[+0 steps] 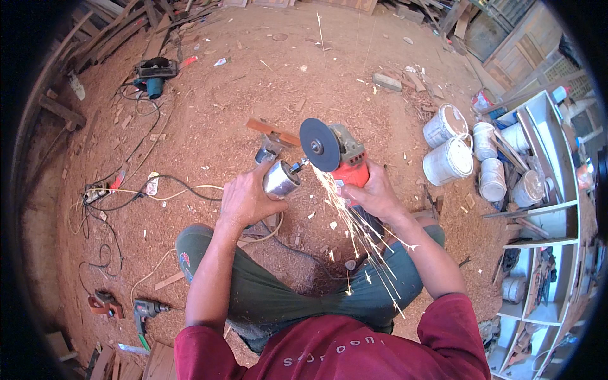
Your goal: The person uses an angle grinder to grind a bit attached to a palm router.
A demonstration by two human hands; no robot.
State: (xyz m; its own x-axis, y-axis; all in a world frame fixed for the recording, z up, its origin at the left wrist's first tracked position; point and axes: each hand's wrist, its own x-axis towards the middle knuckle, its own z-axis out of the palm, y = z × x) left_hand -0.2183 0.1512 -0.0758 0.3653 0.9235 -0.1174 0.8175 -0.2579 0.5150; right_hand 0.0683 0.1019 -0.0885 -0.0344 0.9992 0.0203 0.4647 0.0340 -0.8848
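My left hand [246, 197] is closed around a silver metal cylinder, which looks like a trim router's motor body [280, 180], with a short dark shaft [297, 166] sticking out of its end. A red angle grinder [350, 172] is gripped in my right hand [379, 195], its thumb across the body. The grinder's dark disc [320, 145] meets the tip of the shaft or comes very close to it. Sparks [354, 221] stream from there down across my right thigh. Just beyond the cylinder, a dark tool part with a clear base [269, 151] lies beside a brown wood strip [273, 132].
Cables [183, 183] snake over the shaving-covered ground on the left. A circular saw [154, 75] lies far left, a drill [147, 311] and an orange-brown tool [106, 305] near left. White buckets [448, 161] and a white shelf [548, 244] stand on the right.
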